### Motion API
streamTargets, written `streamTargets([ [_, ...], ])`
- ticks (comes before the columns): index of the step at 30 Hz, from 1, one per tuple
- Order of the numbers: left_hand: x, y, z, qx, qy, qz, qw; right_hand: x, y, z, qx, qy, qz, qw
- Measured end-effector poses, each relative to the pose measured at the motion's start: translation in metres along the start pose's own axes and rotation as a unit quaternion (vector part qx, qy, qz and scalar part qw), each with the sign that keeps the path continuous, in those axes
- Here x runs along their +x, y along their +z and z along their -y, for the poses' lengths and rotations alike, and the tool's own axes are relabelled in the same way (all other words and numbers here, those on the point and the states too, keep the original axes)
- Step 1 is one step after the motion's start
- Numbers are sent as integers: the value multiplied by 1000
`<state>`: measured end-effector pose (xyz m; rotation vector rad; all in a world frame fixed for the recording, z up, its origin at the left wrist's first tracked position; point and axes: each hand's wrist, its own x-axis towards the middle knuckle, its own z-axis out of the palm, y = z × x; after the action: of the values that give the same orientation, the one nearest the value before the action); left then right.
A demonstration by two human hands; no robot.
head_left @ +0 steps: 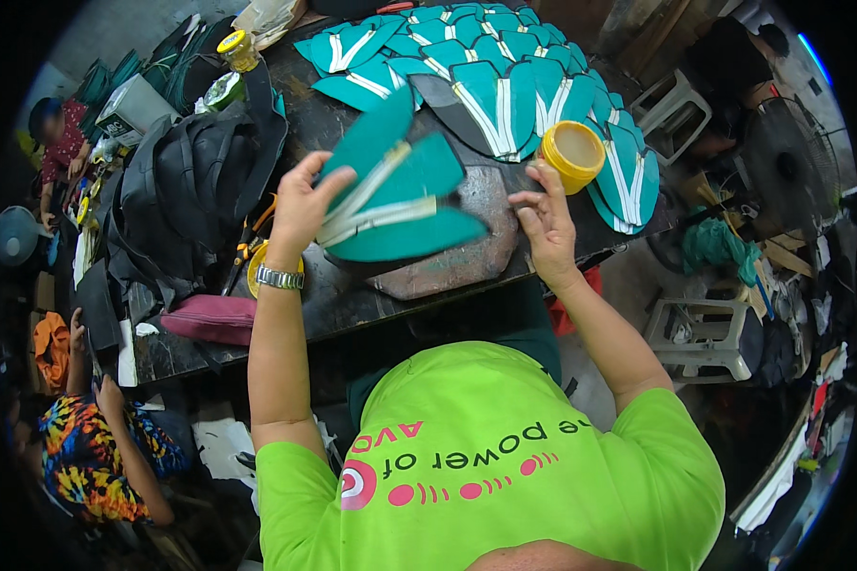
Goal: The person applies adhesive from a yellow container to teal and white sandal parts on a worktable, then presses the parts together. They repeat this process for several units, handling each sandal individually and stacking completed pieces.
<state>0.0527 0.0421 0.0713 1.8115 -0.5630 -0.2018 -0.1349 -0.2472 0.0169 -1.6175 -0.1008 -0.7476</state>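
Observation:
My left hand (pixel 303 205) is closed on the left edge of a teal cut piece (pixel 379 228), which looks like a shoe upper with white strips set in a V. It is lifted over a worn stone slab (pixel 495 228) on the table and slightly blurred. My right hand (pixel 549 228) is raised right of the slab, fingers loosely bent and apart, nothing seen between them. Its fingertips are close to a yellow open jar (pixel 573 157); whether they touch it I cannot tell. Beyond the hands, several similar teal pieces (pixel 490 100) with white strips overlap in rows.
Black sheet pieces (pixel 186 181) are heaped at the table's left, near orange-handled pliers (pixel 249 243) and a maroon pouch (pixel 209 318). A grey tin (pixel 135 109) stands behind them. White plastic stools (pixel 700 333) and a fan (pixel 786 152) are at right. Two people work at left.

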Motion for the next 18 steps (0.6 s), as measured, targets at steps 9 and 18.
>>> streamTargets([
  [9, 120, 0, 50, -336, -52, -194, 920, -10, -5, -18, 1, 91, -30, 995],
  [18, 210, 12, 78, -59, -186, -283, 939, -9, -4, -15, 18, 94, -60, 994],
])
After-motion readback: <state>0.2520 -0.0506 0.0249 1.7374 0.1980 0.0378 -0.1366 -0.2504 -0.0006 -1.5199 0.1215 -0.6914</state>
